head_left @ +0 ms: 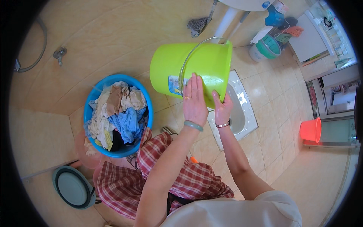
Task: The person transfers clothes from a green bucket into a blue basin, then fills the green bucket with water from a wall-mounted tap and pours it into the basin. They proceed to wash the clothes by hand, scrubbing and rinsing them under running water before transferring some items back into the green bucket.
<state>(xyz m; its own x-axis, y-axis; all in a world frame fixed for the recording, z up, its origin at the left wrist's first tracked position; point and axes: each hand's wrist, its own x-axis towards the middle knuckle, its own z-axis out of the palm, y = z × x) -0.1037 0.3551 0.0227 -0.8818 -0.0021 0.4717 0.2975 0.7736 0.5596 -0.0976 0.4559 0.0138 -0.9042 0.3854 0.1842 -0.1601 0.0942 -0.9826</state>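
Observation:
A lime-green bucket [208, 62] is tipped on its side, its mouth facing right above the white squat toilet pan [247, 111]. Its wire handle [185, 58] lies across the outside. My left hand [194, 100], with a ring and a pale green bangle, lies flat against the bucket's side, fingers stretched out. At the lower part of the rim, my right hand [224, 109] grips the bucket, thumb on the outside and the other fingers partly hidden. The inside of the bucket cannot be seen.
A blue tub [150, 109] heaped with clothes [117, 102] stands at the left. Near it are a pink basin [85, 153] and a grey folding basin [72, 187]. A red bucket [310, 130] stands far right. A toilet brush [197, 25] hangs beside a white pipe [227, 22].

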